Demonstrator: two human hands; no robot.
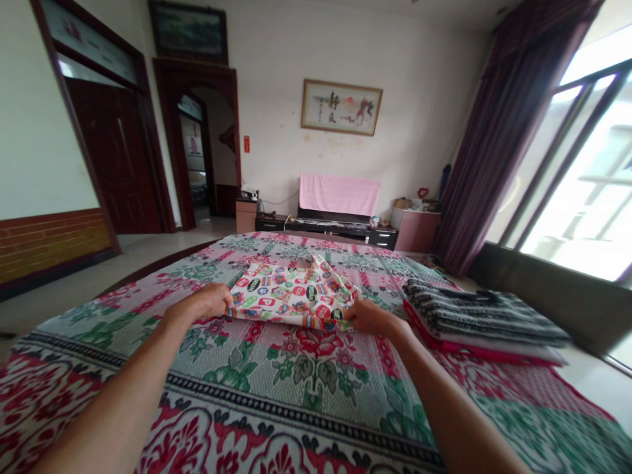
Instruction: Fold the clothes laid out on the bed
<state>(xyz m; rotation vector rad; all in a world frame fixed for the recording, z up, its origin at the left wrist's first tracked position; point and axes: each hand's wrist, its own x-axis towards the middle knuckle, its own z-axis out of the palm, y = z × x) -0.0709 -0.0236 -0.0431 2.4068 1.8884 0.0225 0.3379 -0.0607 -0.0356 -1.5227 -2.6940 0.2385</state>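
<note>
A small white garment with a colourful sticker print (295, 291) lies folded on the flowered bedspread (306, 388), in the middle ahead of me. My left hand (210, 301) is closed, pinching the garment's near left corner. My right hand (369, 316) is closed too, pinching the near right corner. Both arms reach forward over the bed, and the near edge of the garment sits slightly lifted between the two hands.
A stack of folded clothes, striped black-and-white on top of pink (481, 315), lies on the bed to the right. Beyond the bed stand a low cabinet with a pink cloth (340, 193), dark curtains and a large window at right, and doors at left.
</note>
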